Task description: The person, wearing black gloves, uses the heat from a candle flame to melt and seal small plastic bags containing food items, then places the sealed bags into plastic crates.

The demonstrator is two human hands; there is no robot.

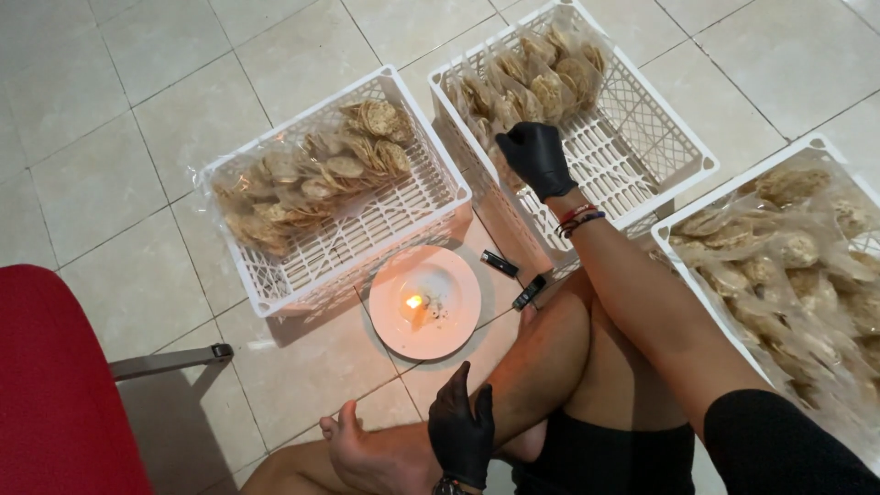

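On the tiled floor, from left to right, stood a white crate (pixel 275 284) holding bagged crackers (pixel 312 183), a pink plate (pixel 458 330) with a small flame (pixel 413 302), and a middle crate (pixel 642 156) of cracker bags (pixel 532 82). The black-gloved left hand (pixel 461 426) rested on the person's leg with its grip loosely spread and holding nothing. The gloved right hand (pixel 536 158) reached into the middle crate, its grip pressed down on the cracker bags; whether it pinched one could not be told.

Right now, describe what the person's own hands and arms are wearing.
Both hands wear snug black gloves: the left hand and the right hand. The right wrist carries a few thin bracelets in red and dark colours. The right forearm is bare, with a black sleeve at the upper arm.
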